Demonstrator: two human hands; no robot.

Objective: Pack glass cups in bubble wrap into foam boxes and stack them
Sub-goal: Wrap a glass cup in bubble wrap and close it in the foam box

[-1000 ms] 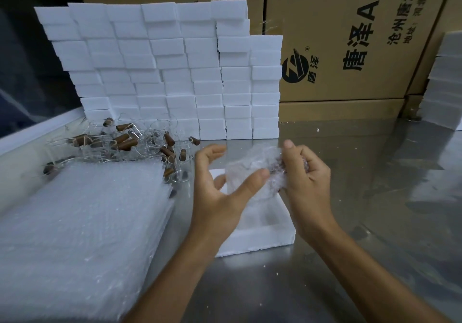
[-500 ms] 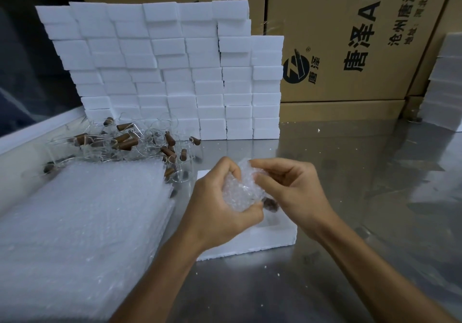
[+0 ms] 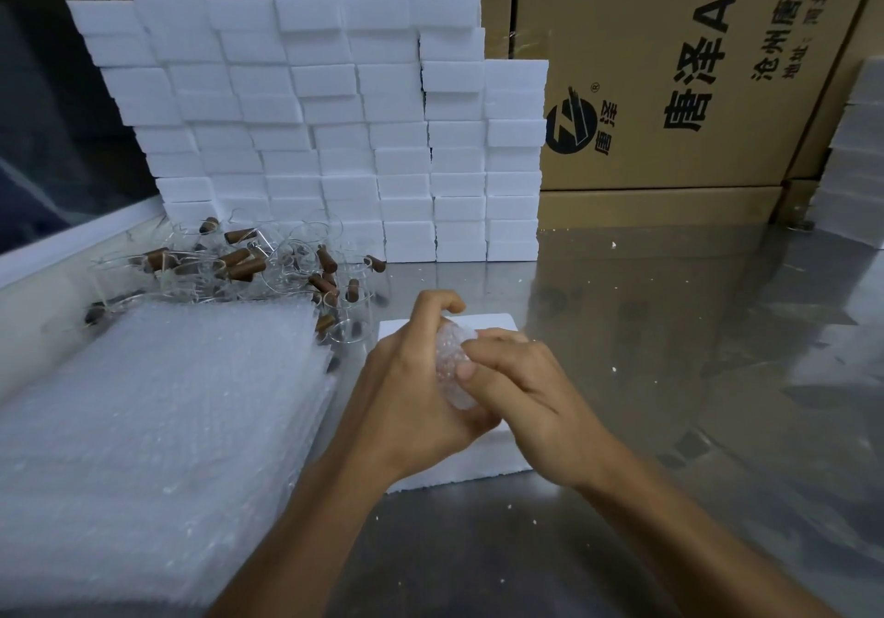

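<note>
Nearest me, lower left, a stack of bubble wrap sheets [image 3: 153, 426] lies flat on the desk [image 3: 669, 402]; soft, cloudy-white, dimpled w/ small bubbles, edges a bit ragged.

Centre: both hands are on one wrapped cup [image 3: 452, 369]. Left hand [image 3: 406, 397] is curled round the bundle from the left & under; right hand [image 3: 516, 388] pinches the wrap from the right, thumb pressed on the front. The cup itself is hidden inside the wrap, so I can't tell its shape, only a lumpy, shiny, translucent ball. The bundle sits just above an open foam box [image 3: 459, 469] directly under the hands; matte white, grainy, square-edged. Can't see inside the box, hands cover it.

Progress, my read: wrapping of this cup looks abt done, next is pushing it down into the box, then closing & stacking. Whether a lid is at hand, can't tell.

Further back left: a loose pile of unwrapped cups [image 3: 248, 268], clear thin glass w/ brown cylindrical handles, tangled together, touching the far edge of the sheets. Plenty left to do.

Behind that, a wall of foam boxes [image 3: 335, 139], many rows, stacked like bricks, slightly uneven; I take those as finished. Another white stack [image 3: 856, 158] at far right edge. Brown cardboard cartons [image 3: 669, 67] w/ black print stand at the back. The desk is grey, glossy metal, w/ white foam crumbs scattered.
</note>
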